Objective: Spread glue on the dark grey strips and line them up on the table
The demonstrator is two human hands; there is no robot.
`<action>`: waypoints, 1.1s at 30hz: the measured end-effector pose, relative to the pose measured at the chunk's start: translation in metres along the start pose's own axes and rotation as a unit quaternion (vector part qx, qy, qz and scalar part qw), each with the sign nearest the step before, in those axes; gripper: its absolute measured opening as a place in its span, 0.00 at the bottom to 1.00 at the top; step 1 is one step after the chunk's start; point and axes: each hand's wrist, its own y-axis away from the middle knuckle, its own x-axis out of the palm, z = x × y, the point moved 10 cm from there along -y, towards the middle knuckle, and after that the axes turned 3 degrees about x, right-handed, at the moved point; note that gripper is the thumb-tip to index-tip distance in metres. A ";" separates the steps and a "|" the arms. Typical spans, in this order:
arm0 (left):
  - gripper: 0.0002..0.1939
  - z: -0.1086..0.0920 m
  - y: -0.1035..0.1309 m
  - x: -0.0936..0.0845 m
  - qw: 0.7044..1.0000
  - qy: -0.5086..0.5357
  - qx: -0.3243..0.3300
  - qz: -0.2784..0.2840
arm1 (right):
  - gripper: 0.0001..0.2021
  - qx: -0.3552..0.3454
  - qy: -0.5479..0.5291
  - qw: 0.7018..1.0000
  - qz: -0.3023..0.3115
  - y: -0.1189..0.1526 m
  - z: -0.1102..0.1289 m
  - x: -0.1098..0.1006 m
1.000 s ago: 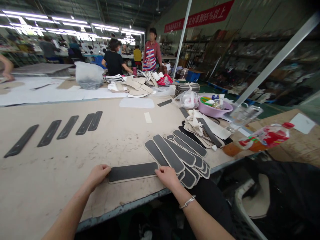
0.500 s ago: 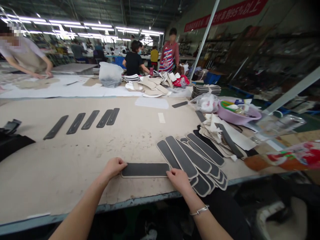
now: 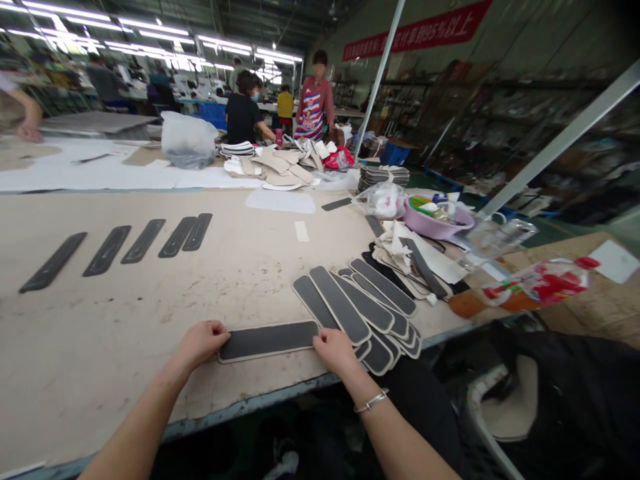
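Observation:
A long dark grey strip with rounded corners and a beige border [image 3: 270, 341] lies nearly level in front of me at the table's near side. Its left end is pinched between thumb and fingers of my left hand [image 3: 203, 343]. At the opposite end, my right hand [image 3: 336, 351] grips the corner, fingers closed; a metal bangle [image 3: 371, 400] circles that wrist. Just right of my right hand, a fanned pile of similar bordered strips [image 3: 345, 303] overlaps on the table. Farther left lie several separate dark strips [image 3: 143, 241] without the beige border, set in a slanting row.
Behind the pile are cloth scraps [image 3: 415, 257], a purple basin [image 3: 440, 227] and a plastic bag [image 3: 383, 199]. A drink bottle [image 3: 537, 285] lies at the right. Beige cut pieces [image 3: 283, 167] sit on the far table. Several people work beyond it.
The view has swung right, so everything sits farther left. Both hands still hold the strip, whose right end now tilts slightly upward in the picture.

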 end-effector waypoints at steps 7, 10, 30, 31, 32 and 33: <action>0.13 0.005 -0.002 0.000 1.000 -0.003 0.000 -0.012 | 0.12 0.007 0.017 1.000 -0.003 -0.001 0.001 0.000; 0.14 0.009 0.002 0.006 0.998 0.067 -0.001 0.000 | 0.13 0.000 0.019 1.000 0.003 0.000 0.001 0.002; 0.10 0.001 0.010 -0.003 0.999 0.033 -0.008 -0.012 | 0.11 0.001 0.037 0.999 -0.004 0.001 0.003 0.001; 0.11 0.000 0.009 -0.004 1.000 0.027 -0.006 -0.011 | 0.11 0.003 0.039 0.999 -0.005 0.001 0.003 0.000; 0.11 0.000 0.008 -0.004 1.000 0.019 -0.005 -0.009 | 0.11 0.006 0.041 0.999 -0.005 0.001 0.003 0.000; 0.12 0.000 0.008 -0.004 1.000 0.010 -0.005 -0.007 | 0.11 0.007 0.044 0.999 -0.005 0.000 0.004 0.001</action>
